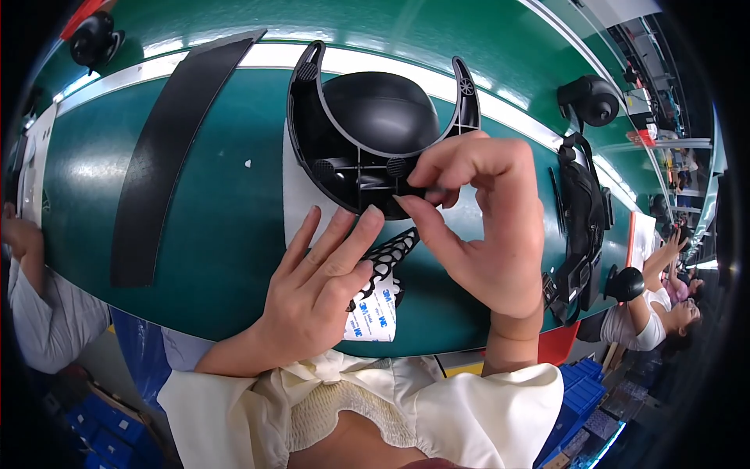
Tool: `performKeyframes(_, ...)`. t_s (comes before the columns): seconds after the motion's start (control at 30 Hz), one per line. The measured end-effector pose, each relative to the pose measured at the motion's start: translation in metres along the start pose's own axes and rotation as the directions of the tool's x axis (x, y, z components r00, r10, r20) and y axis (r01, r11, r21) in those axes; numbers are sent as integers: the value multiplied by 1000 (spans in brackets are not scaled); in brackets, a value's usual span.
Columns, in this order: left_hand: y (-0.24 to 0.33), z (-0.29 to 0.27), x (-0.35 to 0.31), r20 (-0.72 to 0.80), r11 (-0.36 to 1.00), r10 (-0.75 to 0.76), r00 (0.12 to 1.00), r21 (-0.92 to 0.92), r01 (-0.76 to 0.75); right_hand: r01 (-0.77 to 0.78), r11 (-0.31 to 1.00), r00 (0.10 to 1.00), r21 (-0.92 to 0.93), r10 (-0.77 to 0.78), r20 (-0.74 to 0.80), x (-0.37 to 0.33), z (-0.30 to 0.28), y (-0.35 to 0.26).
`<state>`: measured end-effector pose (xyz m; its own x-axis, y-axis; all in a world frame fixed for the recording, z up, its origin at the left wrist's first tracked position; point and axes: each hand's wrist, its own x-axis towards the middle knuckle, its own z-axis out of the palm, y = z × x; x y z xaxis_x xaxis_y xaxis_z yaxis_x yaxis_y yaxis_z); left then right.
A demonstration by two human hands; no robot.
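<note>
I count two hands of mine, the left hand (320, 301) and the right hand (492, 227). Before me is one curved black part (341, 162), and it has two prongs (305, 98). I see one black dome (383, 113) between these prongs. There are one long black strip (170, 156), one bundle of black straps (583, 234), one white sticker sheet (375, 319) and one black piece with holes (392, 252). On my right side, I count at least two persons (652, 328).
</note>
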<state>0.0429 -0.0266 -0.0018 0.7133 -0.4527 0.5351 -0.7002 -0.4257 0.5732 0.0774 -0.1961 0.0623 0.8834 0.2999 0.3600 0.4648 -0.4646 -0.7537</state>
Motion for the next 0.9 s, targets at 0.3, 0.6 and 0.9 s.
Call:
performKeyframes(0.3,-3,2,-2,-15,999,26,1000,-18,-27,383,918,923,-107,-384,11,-2,-7,39)
performKeyframes(0.6,-6,-2,-2,5,1000,9,1000,-18,-9,757,521,602,-394,-790,113,0,10,52)
performKeyframes(0.9,-1,-2,0,0,1000,3,1000,-31,-3,829,435,494,-352,-864,95,2,12,62)
